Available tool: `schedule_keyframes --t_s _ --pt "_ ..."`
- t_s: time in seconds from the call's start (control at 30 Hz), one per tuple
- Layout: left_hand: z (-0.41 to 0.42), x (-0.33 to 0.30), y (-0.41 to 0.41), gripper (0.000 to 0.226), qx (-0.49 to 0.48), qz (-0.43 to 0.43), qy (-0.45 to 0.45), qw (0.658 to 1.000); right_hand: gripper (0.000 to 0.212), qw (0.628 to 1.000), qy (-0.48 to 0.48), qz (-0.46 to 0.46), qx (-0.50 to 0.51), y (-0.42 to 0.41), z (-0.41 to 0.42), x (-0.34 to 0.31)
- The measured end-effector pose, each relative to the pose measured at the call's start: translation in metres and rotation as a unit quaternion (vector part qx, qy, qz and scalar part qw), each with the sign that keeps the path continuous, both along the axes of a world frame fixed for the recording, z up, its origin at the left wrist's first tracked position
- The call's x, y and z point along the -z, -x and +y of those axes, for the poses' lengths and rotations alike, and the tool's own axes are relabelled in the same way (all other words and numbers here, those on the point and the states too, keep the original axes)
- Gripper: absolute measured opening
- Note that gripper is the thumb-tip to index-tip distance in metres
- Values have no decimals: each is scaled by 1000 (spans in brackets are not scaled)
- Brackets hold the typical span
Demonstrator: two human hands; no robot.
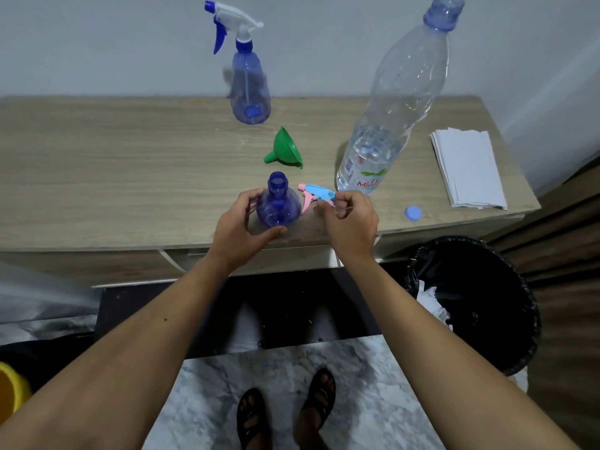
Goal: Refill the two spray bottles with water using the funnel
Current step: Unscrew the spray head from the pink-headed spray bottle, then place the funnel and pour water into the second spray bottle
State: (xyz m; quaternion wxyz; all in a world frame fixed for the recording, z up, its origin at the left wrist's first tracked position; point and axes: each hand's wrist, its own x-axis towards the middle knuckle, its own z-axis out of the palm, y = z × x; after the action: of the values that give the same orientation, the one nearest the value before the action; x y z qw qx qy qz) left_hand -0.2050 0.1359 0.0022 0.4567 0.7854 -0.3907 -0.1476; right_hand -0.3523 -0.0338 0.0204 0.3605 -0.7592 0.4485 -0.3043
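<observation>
A small blue spray bottle (278, 203) stands uncapped near the table's front edge, and my left hand (242, 227) curls around its left side and base. Just right of it lies its pink and light-blue spray head (316, 193), with the fingertips of my right hand (349, 219) pinched on its rear end. A green funnel (285, 147) lies on its side behind the bottle. The second spray bottle (248, 89), blue with a white and blue trigger head screwed on, stands at the back. A large clear water bottle (393, 125), uncapped and partly filled, stands to the right.
The water bottle's blue cap (413, 213) lies near the front right edge of the wooden table (113, 164). A stack of white napkins (467, 168) sits at the far right. A black-lined bin (477, 300) stands on the floor to the right.
</observation>
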Motion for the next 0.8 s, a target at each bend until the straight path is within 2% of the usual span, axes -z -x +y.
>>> schedule_keyframes --t_s 0.13,0.37,0.47,0.6,0.8 --pt "1 -2 -1 96 -1 21 11 1000 24 997 14 -45 -66 -10 -3 -15" --pt "-1 2 -1 95 2 35 33 999 29 985 -3 -62 -159 -64 -18 -33" --pt "-2 4 -2 95 3 39 38 999 35 987 22 -24 -155 -88 -28 -31" --pt "-4 7 -4 92 -8 39 44 998 39 989 8 27 -145 -113 -40 -23" --pt "-2 9 -4 89 -9 26 43 999 17 989 -39 15 -143 -122 -43 -14"
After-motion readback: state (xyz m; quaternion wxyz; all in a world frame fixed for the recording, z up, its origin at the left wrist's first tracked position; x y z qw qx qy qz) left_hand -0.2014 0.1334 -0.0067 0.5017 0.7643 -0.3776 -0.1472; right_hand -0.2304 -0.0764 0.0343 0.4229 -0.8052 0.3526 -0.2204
